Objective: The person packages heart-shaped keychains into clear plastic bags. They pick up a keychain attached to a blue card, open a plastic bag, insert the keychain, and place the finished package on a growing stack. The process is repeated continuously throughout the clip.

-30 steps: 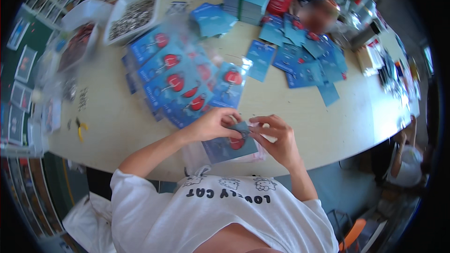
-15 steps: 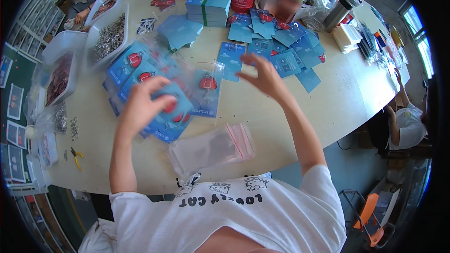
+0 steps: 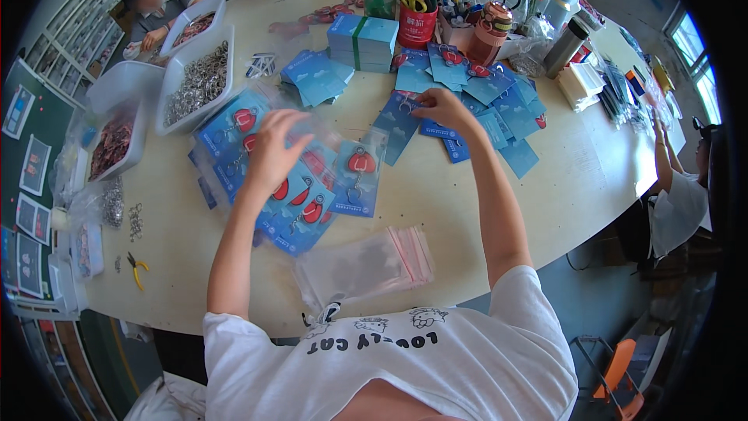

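Observation:
My right hand (image 3: 446,111) pinches the upper edge of a blue backing card (image 3: 396,129), which sits tilted on the table with a metal keyring at its top. My left hand (image 3: 276,144) hovers over the pile of bagged cards, slightly smeared, thumb and fingers apart with nothing visible between them. Under and around it lie several blue cards with red keychains in clear bags (image 3: 292,222). One bagged card (image 3: 358,179) with a red keychain rests between my hands. Closest to me is a stack of empty clear bags (image 3: 362,265) with red-striped edges.
Loose blue cards (image 3: 518,157) spread at the right. Behind stand a banded card stack (image 3: 362,43), a red pen holder (image 3: 417,27) and a copper-coloured bottle (image 3: 489,31). Left are white bins (image 3: 165,101) of metal rings and yellow-handled pliers (image 3: 138,271). Other people sit around the table.
My right hand, open before, has closed on the blue card, which now lies more tilted. My left hand has moved up over the bagged pile. The whole view has shifted a little.

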A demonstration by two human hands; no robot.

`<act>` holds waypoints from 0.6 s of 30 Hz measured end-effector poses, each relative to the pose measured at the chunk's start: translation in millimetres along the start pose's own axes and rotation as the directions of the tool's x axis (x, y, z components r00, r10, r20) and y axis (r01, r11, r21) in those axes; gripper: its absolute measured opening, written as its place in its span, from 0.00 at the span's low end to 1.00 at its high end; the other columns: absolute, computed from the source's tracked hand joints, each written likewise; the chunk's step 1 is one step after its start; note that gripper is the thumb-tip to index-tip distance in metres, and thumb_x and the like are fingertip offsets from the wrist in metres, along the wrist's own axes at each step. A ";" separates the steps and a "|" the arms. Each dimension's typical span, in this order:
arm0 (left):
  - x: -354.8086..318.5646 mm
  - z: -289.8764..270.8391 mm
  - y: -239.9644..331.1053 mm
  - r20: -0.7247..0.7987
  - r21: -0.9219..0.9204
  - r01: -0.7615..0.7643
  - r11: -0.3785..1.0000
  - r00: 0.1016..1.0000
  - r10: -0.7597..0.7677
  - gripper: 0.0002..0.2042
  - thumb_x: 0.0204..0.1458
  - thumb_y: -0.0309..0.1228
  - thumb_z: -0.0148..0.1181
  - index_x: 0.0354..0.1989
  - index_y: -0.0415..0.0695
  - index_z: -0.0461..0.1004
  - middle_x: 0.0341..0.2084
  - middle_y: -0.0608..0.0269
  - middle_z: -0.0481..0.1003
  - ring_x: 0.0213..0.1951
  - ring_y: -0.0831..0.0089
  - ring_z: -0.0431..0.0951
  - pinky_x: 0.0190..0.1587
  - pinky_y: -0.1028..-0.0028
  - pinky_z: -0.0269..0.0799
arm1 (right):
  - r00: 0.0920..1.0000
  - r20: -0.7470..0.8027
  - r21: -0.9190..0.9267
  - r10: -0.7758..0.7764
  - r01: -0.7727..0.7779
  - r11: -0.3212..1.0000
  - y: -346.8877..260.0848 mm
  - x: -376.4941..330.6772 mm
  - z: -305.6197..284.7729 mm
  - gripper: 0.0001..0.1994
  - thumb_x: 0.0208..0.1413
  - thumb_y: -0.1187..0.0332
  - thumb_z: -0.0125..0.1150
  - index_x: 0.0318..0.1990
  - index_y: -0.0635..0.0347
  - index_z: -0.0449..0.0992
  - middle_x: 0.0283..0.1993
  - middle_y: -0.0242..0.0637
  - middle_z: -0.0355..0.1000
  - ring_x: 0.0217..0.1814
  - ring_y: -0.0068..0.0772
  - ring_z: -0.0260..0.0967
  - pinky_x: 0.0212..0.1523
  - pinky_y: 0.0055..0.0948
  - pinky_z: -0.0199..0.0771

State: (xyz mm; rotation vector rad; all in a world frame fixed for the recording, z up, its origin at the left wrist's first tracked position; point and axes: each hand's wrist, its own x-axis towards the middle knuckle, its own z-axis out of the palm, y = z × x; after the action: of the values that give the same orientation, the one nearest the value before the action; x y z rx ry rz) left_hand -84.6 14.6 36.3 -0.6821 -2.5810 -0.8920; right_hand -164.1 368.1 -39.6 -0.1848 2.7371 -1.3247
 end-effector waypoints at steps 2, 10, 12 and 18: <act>2.4 15.7 11.4 0.083 -0.106 -0.027 0.994 0.996 0.036 0.14 0.49 0.28 0.63 0.44 0.39 0.75 0.42 0.55 0.76 0.48 0.59 0.73 0.54 0.66 0.66 | 1.000 0.006 0.168 0.006 -0.007 0.986 -24.1 -14.8 -20.4 0.18 0.50 0.65 0.67 0.45 0.68 0.76 0.37 0.35 0.76 0.40 0.23 0.70 0.40 0.22 0.69; 26.5 95.1 47.7 0.591 -0.777 0.575 0.255 0.807 -0.017 0.17 0.63 0.37 0.47 0.49 0.36 0.72 0.47 0.54 0.75 0.49 0.67 0.75 0.55 0.72 0.68 | 0.995 -0.085 0.308 -0.057 0.080 0.948 -107.6 -59.1 -79.0 0.11 0.61 0.63 0.56 0.44 0.61 0.73 0.35 0.24 0.68 0.38 0.12 0.62 0.39 0.16 0.64; 25.1 105.3 58.6 0.633 -0.773 0.635 0.009 0.770 0.084 0.18 0.63 0.38 0.45 0.51 0.36 0.71 0.47 0.56 0.75 0.50 0.67 0.74 0.55 0.70 0.68 | 0.981 -0.086 0.388 -0.172 0.192 0.901 -135.2 -83.6 -83.3 0.11 0.61 0.63 0.55 0.44 0.61 0.73 0.36 0.25 0.68 0.38 0.12 0.62 0.40 0.16 0.64; 51.1 96.7 97.5 0.486 -0.748 0.480 -0.458 0.867 0.113 0.24 0.64 0.45 0.42 0.59 0.39 0.61 0.53 0.55 0.69 0.53 0.65 0.71 0.59 0.65 0.66 | 0.918 0.157 0.223 -0.364 0.326 0.919 -114.6 -95.5 -81.1 0.08 0.61 0.69 0.54 0.43 0.64 0.71 0.34 0.29 0.70 0.37 0.15 0.64 0.38 0.19 0.66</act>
State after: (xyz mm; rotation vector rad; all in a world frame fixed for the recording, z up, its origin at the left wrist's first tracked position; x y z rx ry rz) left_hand -89.1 161.0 33.9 -0.5647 -1.0428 -3.6454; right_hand -73.2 374.7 103.7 -0.7733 2.4688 -1.5476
